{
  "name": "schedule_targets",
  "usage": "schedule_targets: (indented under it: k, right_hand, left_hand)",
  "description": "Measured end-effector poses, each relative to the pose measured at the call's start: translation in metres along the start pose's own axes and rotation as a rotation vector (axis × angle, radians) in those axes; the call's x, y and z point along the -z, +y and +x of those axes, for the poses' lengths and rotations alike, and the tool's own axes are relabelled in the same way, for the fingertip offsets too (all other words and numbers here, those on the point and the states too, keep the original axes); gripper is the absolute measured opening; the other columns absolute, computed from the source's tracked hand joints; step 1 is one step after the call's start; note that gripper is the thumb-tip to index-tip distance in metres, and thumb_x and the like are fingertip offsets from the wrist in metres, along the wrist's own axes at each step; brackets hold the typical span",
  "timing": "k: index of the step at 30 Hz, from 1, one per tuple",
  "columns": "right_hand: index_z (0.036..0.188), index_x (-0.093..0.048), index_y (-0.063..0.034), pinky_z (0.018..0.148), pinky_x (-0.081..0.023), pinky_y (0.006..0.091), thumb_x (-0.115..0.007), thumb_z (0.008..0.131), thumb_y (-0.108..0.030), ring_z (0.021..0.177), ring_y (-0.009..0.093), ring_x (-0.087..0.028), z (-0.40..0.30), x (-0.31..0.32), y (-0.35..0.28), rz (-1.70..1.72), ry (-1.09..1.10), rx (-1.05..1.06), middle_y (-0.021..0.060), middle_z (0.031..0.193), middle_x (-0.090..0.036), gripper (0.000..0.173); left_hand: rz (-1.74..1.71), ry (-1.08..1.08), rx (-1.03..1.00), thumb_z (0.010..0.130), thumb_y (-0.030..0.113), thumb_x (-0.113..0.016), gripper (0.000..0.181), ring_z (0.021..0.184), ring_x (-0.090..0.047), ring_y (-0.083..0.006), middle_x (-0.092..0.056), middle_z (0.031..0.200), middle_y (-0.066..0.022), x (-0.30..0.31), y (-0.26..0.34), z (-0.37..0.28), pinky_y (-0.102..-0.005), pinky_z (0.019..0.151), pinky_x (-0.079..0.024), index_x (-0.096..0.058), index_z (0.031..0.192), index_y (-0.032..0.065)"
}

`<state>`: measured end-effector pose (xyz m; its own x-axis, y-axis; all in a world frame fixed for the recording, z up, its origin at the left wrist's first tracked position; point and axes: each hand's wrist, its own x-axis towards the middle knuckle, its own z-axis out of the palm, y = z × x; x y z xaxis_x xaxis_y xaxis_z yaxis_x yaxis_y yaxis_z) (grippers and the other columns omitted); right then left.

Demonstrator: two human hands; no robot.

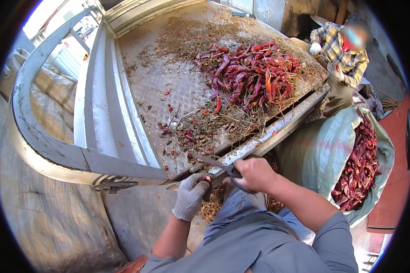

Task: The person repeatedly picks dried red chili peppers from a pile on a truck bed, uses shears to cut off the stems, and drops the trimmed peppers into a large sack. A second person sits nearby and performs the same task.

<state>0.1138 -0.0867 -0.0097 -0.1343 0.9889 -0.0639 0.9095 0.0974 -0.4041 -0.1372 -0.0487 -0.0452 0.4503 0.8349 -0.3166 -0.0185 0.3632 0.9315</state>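
My left hand [190, 196], in a whitish knit glove, grips a dried red chili pepper [206, 178] just below the edge of a metal truck bed [287, 119]. My right hand [254, 174] is bare and closed around the handles of dark metal scissors [218, 162]. Their blades point left, above the gloved hand and near the bed's edge. Whether the blades are apart I cannot tell. A large heap of dried red chili peppers [246, 73] lies on the bed beyond my hands, with loose stems [205, 131] scattered nearer to me.
A woven sack [307, 150] full of dried red peppers [357, 170] stands on the right. Past it sits a person [348, 65] in a checked shirt and pale gloves. The white metal side rail [48, 143] of the bed curves along the left, with a tarpaulin [41, 211] beside it.
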Motion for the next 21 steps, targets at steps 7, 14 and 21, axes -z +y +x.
schedule_targets:
  k: [7, 14, 21]
  right_hand:
    - [0.093, -0.071, 0.0017, 0.081, -0.059, 0.0537, -0.073, 0.091, -0.044, 0.089, 0.044, -0.074, 0.099, 0.018, 0.006, 0.027, 0.114, -0.161, 0.0255, 0.091, -0.075, 0.046]
    - [0.099, -0.070, -0.0041, 0.085, -0.059, 0.0492, -0.078, 0.089, -0.027, 0.099, 0.037, -0.073, 0.122, 0.007, -0.002, -0.053, 0.437, 0.113, 0.0175, 0.098, -0.069, 0.026]
    - [0.096, -0.073, -0.0080, 0.075, -0.061, 0.0456, -0.075, 0.091, -0.027, 0.088, 0.033, -0.075, 0.140, -0.017, -0.038, -0.056, 0.283, 0.176, 0.0140, 0.097, -0.071, 0.020]
  left_hand:
    - [-0.137, 0.036, 0.014, 0.091, 0.002, -0.058, 0.071, 0.072, -0.061, -0.0147, -0.069, 0.100, -0.0110, -0.009, 0.009, -0.005, -0.0275, 0.062, -0.051, -0.040, 0.159, -0.0026]
    - [-0.166, 0.109, -0.057, 0.090, 0.001, -0.057, 0.075, 0.070, -0.060, -0.0144, -0.068, 0.098, -0.0114, -0.012, 0.017, -0.003, -0.0272, 0.062, -0.051, -0.034, 0.161, -0.0029]
    - [-0.217, 0.120, -0.072, 0.094, 0.005, -0.061, 0.059, 0.069, -0.060, -0.0133, -0.068, 0.097, -0.0097, -0.012, 0.015, -0.001, -0.0266, 0.062, -0.051, -0.048, 0.152, -0.0008]
